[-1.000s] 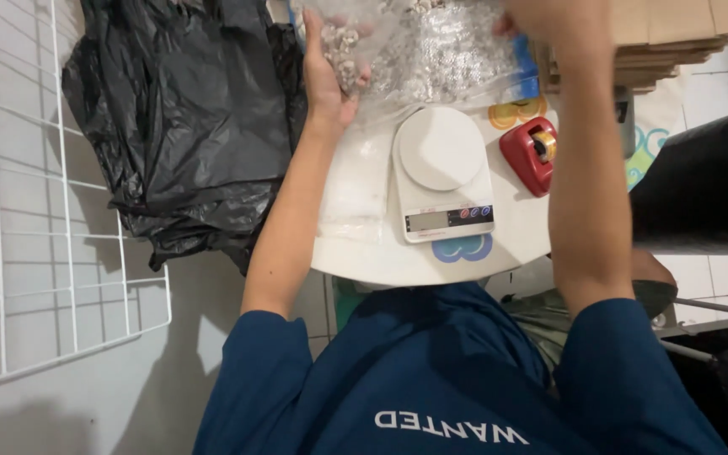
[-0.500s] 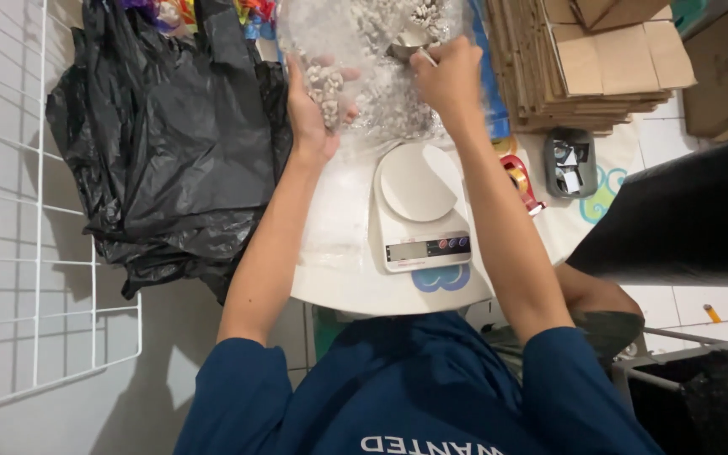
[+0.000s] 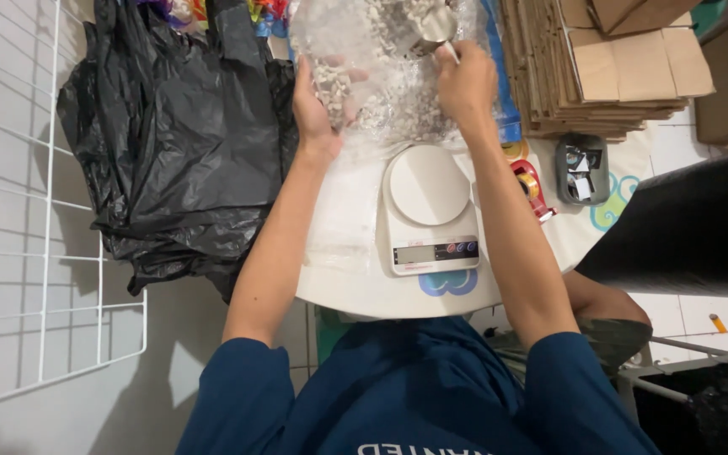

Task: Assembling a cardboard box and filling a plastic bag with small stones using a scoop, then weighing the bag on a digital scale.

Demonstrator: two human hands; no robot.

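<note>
Gravel-like pale chips are filling the clear plastic bag (image 3: 381, 76) beyond the white scale (image 3: 429, 208) on our bench (image 3: 343, 253). We are scooping: our right hand (image 3: 465, 80) is gripping a metal scoop (image 3: 433, 25), our left hand (image 3: 318, 105) is clasping the bag's side. Next, we judge, comes lifting steadily.

Glossy clear plastic bag (image 3: 381, 76), shiny metal scoop (image 3: 433, 25), smooth white plastic scale (image 3: 429, 206), matt cardboard (image 3: 625, 59).

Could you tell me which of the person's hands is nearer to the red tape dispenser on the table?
Right. The right hand is up-left of the red tape dispenser; the left hand lies farther left, gripping the clear bag.
</note>
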